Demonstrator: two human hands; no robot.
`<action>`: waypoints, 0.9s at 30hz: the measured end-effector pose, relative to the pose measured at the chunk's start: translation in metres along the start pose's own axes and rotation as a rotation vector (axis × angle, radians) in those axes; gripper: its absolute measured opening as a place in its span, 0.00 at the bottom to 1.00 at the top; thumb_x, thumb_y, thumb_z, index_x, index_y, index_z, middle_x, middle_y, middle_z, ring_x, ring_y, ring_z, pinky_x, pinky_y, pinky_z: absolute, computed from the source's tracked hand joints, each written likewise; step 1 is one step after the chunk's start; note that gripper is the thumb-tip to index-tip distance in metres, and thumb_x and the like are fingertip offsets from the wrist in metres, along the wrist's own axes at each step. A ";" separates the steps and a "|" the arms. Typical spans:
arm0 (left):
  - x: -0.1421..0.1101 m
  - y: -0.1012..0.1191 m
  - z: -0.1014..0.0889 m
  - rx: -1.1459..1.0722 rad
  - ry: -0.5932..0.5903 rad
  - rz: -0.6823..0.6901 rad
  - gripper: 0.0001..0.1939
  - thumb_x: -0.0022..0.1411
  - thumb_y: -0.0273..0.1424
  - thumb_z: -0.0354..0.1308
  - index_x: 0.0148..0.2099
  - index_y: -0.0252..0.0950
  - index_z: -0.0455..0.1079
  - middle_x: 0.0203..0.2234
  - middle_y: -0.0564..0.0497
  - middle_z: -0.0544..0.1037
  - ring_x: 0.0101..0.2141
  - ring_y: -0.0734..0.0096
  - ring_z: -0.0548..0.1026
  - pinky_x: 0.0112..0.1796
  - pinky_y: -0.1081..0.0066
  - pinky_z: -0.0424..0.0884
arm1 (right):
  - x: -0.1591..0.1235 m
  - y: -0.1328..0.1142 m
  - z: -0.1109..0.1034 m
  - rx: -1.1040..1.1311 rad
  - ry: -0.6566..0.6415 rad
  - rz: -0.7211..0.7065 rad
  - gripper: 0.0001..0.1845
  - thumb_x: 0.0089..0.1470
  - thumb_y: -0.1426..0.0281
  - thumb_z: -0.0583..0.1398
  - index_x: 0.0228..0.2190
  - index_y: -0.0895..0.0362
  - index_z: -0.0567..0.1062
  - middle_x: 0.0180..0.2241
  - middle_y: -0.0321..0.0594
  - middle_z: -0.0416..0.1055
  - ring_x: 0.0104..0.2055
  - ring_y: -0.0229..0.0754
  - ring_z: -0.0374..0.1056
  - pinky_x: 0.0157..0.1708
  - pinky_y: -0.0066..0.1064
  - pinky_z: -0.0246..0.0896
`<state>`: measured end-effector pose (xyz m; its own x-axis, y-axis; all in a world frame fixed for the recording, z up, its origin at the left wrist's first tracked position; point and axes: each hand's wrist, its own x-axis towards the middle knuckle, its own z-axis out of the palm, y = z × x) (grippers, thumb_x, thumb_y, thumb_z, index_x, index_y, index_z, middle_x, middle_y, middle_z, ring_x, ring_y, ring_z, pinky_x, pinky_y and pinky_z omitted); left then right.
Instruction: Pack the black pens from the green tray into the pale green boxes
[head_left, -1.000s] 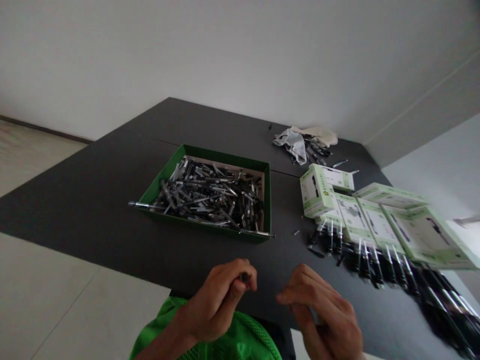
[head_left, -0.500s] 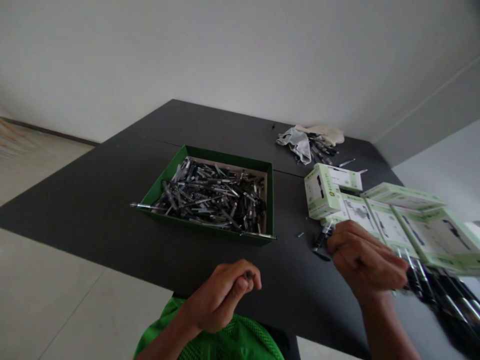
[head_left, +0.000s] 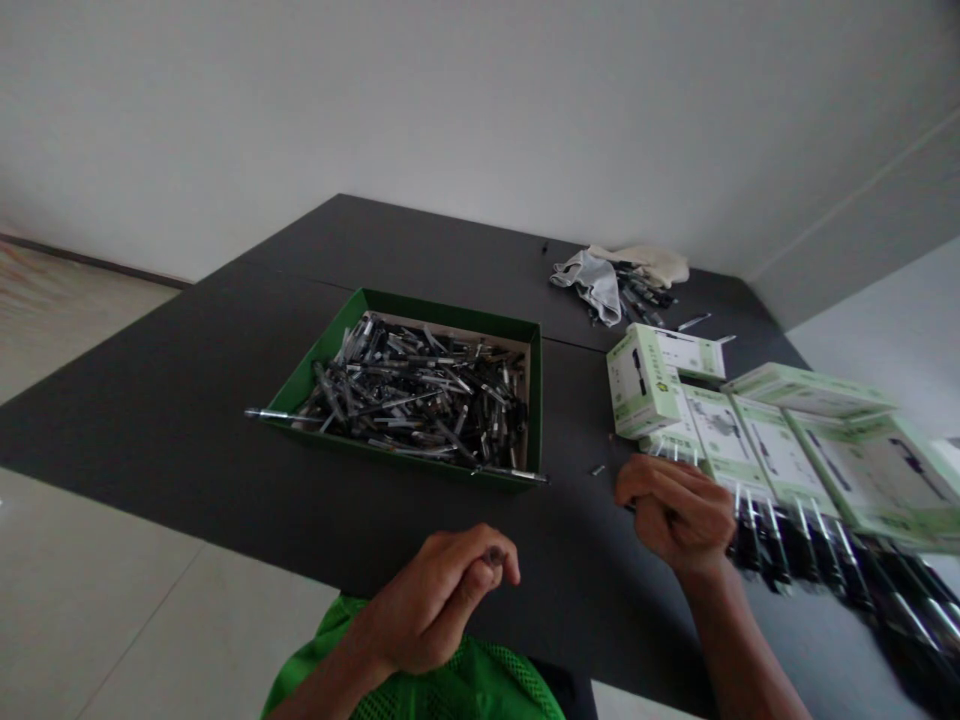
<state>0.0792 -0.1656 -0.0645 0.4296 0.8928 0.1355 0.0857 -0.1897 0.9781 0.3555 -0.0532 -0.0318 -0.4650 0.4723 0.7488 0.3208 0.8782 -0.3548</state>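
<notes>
My left hand is closed above my lap, in front of the box. A pen pokes end-on from between its thumb and forefinger; only the dark round end shows. To the right, my right hand is curled at the row of green-and-white pen boxes. Its fingers face away and hide most of what they hold or touch; a dark sliver shows under the fingertips. Beside it, a row of black-capped pens sticks out of the boxes. A green box full of loose clear-and-black pens stands mid-table.
One pen lies across the green box's left front corner, another along its front rim. Pale cloth gloves lie over more pens at the back right. A small clear piece rests on the dark table.
My right hand has moved left along the boxes, uncovering more pens and covering the dark pen parts that lay there. My left hand has barely moved.
</notes>
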 end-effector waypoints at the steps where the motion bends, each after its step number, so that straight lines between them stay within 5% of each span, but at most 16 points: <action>1: 0.000 0.000 0.000 -0.003 0.004 0.000 0.29 0.81 0.51 0.39 0.47 0.35 0.73 0.29 0.52 0.68 0.29 0.73 0.66 0.33 0.72 0.62 | -0.001 0.001 0.000 0.002 0.007 0.011 0.19 0.53 0.91 0.52 0.27 0.55 0.69 0.23 0.31 0.67 0.23 0.32 0.65 0.24 0.25 0.60; 15: 0.005 -0.004 0.002 -0.179 0.055 0.143 0.23 0.82 0.47 0.41 0.40 0.36 0.63 0.32 0.52 0.63 0.34 0.70 0.63 0.38 0.69 0.59 | -0.002 0.001 -0.004 -0.029 0.005 0.085 0.19 0.53 0.90 0.52 0.26 0.55 0.70 0.23 0.31 0.69 0.22 0.32 0.67 0.23 0.25 0.61; 27: 0.005 0.001 0.000 -0.189 0.059 0.175 0.22 0.82 0.46 0.42 0.38 0.38 0.62 0.30 0.52 0.63 0.37 0.66 0.62 0.46 0.65 0.59 | -0.005 0.001 -0.008 -0.145 0.221 0.191 0.20 0.51 0.90 0.54 0.24 0.55 0.71 0.22 0.32 0.66 0.23 0.35 0.63 0.22 0.30 0.56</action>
<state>0.0818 -0.1612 -0.0632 0.3693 0.8764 0.3092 -0.1574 -0.2690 0.9502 0.3644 -0.0554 -0.0311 -0.1998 0.5856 0.7856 0.5062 0.7481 -0.4290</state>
